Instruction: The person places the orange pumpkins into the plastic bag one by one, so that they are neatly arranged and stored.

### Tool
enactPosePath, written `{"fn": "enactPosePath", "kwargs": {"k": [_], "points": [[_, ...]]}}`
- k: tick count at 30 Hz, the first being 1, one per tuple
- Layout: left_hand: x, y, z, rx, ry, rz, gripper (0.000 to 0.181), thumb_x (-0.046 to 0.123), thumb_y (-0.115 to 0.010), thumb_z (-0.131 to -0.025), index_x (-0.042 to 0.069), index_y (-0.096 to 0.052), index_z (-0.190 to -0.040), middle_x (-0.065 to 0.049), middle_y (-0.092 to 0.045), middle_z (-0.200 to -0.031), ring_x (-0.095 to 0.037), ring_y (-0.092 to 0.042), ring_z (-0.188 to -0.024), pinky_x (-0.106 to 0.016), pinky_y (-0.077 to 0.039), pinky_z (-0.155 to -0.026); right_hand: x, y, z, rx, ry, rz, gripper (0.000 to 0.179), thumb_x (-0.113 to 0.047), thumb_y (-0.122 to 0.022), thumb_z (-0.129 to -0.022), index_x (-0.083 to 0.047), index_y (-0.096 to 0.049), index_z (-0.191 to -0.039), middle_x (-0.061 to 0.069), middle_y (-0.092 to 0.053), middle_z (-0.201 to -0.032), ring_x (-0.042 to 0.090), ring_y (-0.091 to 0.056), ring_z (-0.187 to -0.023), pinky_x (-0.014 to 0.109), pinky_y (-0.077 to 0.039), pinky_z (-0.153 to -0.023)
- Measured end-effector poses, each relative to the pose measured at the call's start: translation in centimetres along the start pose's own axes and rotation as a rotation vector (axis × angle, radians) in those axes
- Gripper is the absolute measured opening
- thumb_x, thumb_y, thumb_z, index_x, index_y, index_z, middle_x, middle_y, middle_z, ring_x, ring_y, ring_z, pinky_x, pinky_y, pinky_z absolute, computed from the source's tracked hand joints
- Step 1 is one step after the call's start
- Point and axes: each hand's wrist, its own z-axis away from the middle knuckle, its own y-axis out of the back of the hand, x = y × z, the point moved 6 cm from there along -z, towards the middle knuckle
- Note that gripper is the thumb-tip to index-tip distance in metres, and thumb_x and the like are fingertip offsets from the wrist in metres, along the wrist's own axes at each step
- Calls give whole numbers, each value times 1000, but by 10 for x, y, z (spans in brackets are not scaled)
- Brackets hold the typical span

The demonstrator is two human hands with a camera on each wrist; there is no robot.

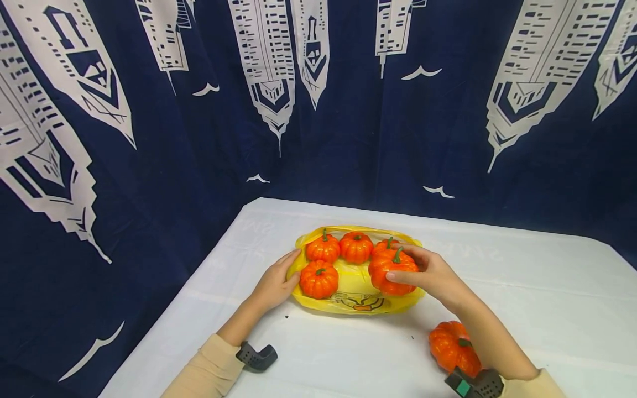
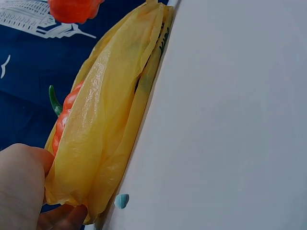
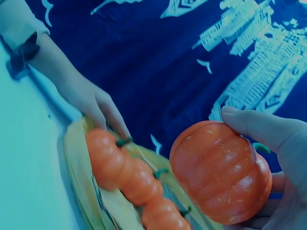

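A yellow plastic bag (image 1: 355, 282) lies with its mouth spread wide on the white table. Several small orange toy pumpkins (image 1: 319, 279) with green stems sit inside it. At the bag's left side my left hand (image 1: 275, 283) grips the rim; the left wrist view has the thumb and fingers on either side of the yellow film (image 2: 91, 158). My right hand (image 1: 440, 279) holds another toy pumpkin (image 1: 390, 272) over the right part of the bag, overlapping one behind it. The right wrist view shows this pumpkin (image 3: 220, 172) between thumb and fingers, above the bag.
One more orange pumpkin (image 1: 453, 347) lies on the table (image 1: 547, 298) beside my right forearm, outside the bag. A dark blue cloth (image 1: 328, 149) with white building prints hangs behind the table and down its left side.
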Motion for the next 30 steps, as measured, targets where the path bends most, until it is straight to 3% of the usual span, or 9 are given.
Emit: {"fn": "enactPosePath", "kwargs": {"k": [5, 10, 19, 26, 30], "points": [[1, 0, 0, 2, -7, 1, 55, 12, -56, -93, -2, -43, -145, -19, -45, -146, -35, -40, -136, -47, -31, -113, -7, -15, -5, 2, 5, -46, 77, -33, -77, -84, -4, -42, -146, 21, -47, -142, 35, -49, -125, 45, -45, -103], [0, 0, 0, 2, -9, 4, 55, 12, -56, -94, -2, -43, -145, -19, -44, -147, -35, -40, -136, -47, -31, -112, -7, -28, -11, -3, 10, -86, 80, -32, -78, -83, -1, -39, -147, 22, -47, -143, 34, -49, -125, 46, -43, -105], [0, 0, 0, 5, -20, -5, 55, 12, -56, -93, -2, -43, -144, -19, -45, -146, -35, -41, -135, -48, -32, -112, 6, -44, -27, 82, -18, -190, 78, -30, -77, -83, -4, -41, -146, 21, -49, -140, 33, -51, -122, 42, -44, -103], [0, 1, 0, 8, -22, -1, 55, 13, -56, -93, -2, -43, -144, -19, -45, -146, -35, -41, -135, -48, -32, -112, 16, -52, -35, 135, -94, -147, 91, -38, -79, -81, 0, -33, -150, 21, -34, -151, 36, -34, -136, 49, -31, -113], [0, 1, 0, 6, -19, 4, 55, 13, -56, -93, -2, -43, -144, -20, -45, -146, -35, -40, -135, -48, -32, -112, 20, -56, -38, 163, -119, -154, 89, -38, -79, -80, -1, -35, -148, 22, -35, -151, 37, -33, -137, 50, -29, -114]]}}
